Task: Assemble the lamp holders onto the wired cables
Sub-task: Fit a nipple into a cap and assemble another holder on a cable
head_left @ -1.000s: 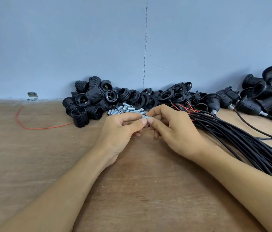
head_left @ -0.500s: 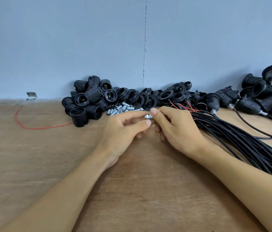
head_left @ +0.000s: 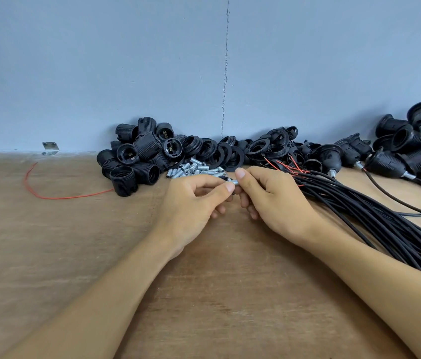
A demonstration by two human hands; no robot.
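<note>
Silver threaded tube, mostly hidden behind fingertips, is pinched by both the left hand and the right hand; black cables run off-frame to the right.

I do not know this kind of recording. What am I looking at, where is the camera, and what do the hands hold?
No machine here: a person works with bare hands. The one camera sits on the person's head, looking down. On the wooden table lie black lamp holders, loose metal tubes, a bundle of black cables and a red wire. Holders already on cables lie far right. The left hand and right hand together pinch one small metal tube.
</note>
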